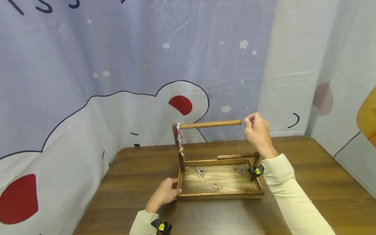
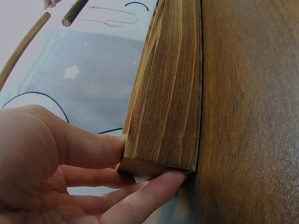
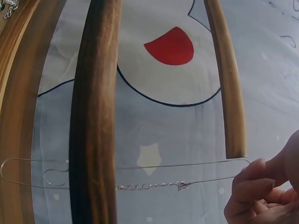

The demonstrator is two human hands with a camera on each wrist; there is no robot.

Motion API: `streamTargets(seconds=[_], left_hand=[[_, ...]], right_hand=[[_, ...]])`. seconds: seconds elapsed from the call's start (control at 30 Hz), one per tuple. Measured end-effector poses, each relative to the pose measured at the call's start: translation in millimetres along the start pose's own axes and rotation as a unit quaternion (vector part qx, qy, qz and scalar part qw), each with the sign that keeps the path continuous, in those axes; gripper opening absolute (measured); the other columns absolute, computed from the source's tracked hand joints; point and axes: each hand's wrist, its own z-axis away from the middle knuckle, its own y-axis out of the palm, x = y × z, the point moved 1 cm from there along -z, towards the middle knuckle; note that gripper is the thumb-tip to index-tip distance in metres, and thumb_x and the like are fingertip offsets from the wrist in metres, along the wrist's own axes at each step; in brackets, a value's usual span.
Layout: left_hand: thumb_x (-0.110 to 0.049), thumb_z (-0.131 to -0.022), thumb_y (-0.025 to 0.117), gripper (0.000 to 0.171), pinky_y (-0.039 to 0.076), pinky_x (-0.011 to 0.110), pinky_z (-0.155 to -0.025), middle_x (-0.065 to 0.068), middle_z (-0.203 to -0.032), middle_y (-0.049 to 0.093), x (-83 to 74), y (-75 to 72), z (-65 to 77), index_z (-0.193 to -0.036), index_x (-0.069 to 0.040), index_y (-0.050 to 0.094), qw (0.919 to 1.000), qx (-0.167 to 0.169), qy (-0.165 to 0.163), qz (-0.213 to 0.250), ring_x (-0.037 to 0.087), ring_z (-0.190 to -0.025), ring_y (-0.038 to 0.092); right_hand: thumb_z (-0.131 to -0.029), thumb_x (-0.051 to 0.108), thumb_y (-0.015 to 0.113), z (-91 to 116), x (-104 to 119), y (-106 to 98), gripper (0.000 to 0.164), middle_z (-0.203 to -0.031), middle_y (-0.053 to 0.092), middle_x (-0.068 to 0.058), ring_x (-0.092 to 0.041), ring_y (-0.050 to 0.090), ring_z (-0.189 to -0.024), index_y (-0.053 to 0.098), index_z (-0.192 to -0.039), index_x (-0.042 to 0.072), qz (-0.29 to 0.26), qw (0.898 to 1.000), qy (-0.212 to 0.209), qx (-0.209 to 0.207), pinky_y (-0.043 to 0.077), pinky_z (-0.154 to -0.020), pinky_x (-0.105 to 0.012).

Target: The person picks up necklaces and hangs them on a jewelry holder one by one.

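Note:
My right hand pinches a thin silver necklace just off the free end of the upper wooden bar. The necklace hangs down in a long loop behind the lower bar in the right wrist view, which hides part of it. At the near left corner of the wooden jewelry tray, my left hand grips the end with thumb and fingers. A string of coloured beads hangs from the upper bar beside its post.
Inside the tray lie two chain heaps, one silver at left and one darker at right. A small ornament with a pale stone lies near the front. The tray stands on a brown wooden table before a printed curtain.

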Motion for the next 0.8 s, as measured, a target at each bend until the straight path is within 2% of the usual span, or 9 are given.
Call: streamTargets(seconds=[0.5, 0.8], left_hand=[[0.004, -0.081, 0.059, 0.043, 0.053, 0.026, -0.052, 0.010, -0.080, 0.056, 3.2, 1.2, -1.2, -0.121, 0.016, 0.050, 1.0000, -0.003, 0.007, 0.004, 0.016, -0.064, 0.057], [0.004, -0.081, 0.059, 0.045, 0.053, 0.026, -0.052, 0.011, -0.081, 0.055, 2.2, 1.0, -0.7, -0.122, 0.017, 0.047, 1.0000, -0.003, 0.005, 0.005, 0.016, -0.064, 0.056]], right_hand=[[-0.092, 0.010, 0.049, -1.4, 12.3, 9.5, 0.012, -0.077, 0.061, -0.014, -0.023, 0.056, -0.062, 0.054, -0.091, -0.002, -0.013, 1.000, -0.016, 0.009, 0.044, -0.056, -0.030], [-0.090, 0.009, 0.053, 5.2, 23.0, 19.6, 0.011, -0.073, 0.059, -0.012, -0.021, 0.052, -0.061, 0.055, -0.089, -0.001, -0.019, 0.999, -0.044, -0.008, 0.042, -0.055, -0.030]])
